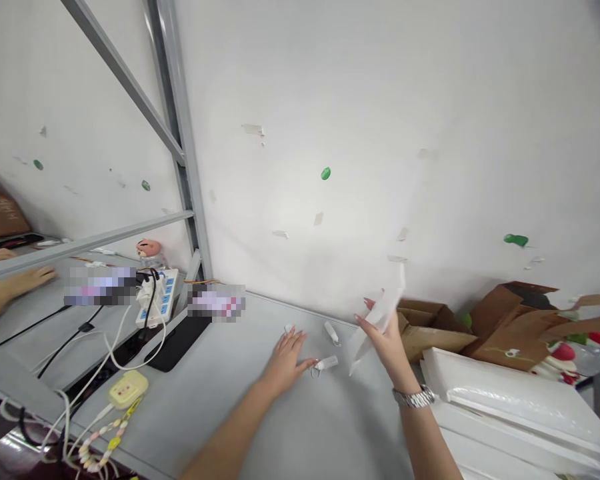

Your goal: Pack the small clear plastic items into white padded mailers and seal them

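Observation:
On the grey tabletop (220,373), my left hand (284,363) lies with its fingers stretched out and holds nothing. Its thumb reaches the end of a small white tag-like piece with a ring (327,363). Just beyond its fingertips, a second small white piece (289,329) is partly covered. A third, similar white piece with a loop (331,331) lies farther back, between the hands. My right hand (387,337), with a metal watch on the wrist, grips a thin white sheet or flat bag (380,313) raised at a tilt; I cannot tell which it is.
White padded packets (520,393) are stacked at right, before brown paper bags (510,327). At left are a black phone (177,343), a power strip (157,300) with cables, a yellow case (129,389) and a metal frame post (183,133). Another person's hand (25,283) rests beyond the frame.

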Tool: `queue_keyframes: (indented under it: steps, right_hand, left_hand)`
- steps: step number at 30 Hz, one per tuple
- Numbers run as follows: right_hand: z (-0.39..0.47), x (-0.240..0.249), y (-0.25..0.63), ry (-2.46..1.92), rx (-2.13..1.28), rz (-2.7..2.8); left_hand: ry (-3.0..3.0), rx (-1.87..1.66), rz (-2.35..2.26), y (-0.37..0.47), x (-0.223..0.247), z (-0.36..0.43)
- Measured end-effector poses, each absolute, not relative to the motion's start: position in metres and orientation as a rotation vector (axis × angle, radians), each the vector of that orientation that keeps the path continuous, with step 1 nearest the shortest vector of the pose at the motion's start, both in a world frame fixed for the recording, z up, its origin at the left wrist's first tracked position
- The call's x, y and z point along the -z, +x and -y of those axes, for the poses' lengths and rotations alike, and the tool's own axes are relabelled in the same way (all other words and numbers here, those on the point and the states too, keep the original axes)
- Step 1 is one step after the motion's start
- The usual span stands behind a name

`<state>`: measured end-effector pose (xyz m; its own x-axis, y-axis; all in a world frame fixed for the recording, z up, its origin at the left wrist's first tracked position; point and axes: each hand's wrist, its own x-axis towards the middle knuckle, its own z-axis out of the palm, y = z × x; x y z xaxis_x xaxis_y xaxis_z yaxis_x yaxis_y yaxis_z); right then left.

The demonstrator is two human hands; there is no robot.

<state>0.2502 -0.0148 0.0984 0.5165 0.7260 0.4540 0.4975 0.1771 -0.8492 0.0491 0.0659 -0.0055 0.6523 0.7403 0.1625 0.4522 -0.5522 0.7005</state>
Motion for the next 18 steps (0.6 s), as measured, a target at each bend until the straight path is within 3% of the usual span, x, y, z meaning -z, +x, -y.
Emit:
queue_keyframes:
  steps: [6, 13, 18]
  right_hand:
    - [-0.035, -0.062, 0.245, -1.983, 0.216, 1.633]
    - [-0.032, -0.011, 0.235, -2.330, 0.134, 1.636]
    - [-0.033, -0.002, 0.229, -2.284, 0.003, 1.679]
  left_hand:
    - [2.312, -0.558, -1.005, 0.047, 0.006, -0.069]
    - [2.357, -0.597, -1.101, 0.050, 0.013, -0.069]
    - [2.366, -0.714, -1.139, 0.052, 0.017, -0.070]
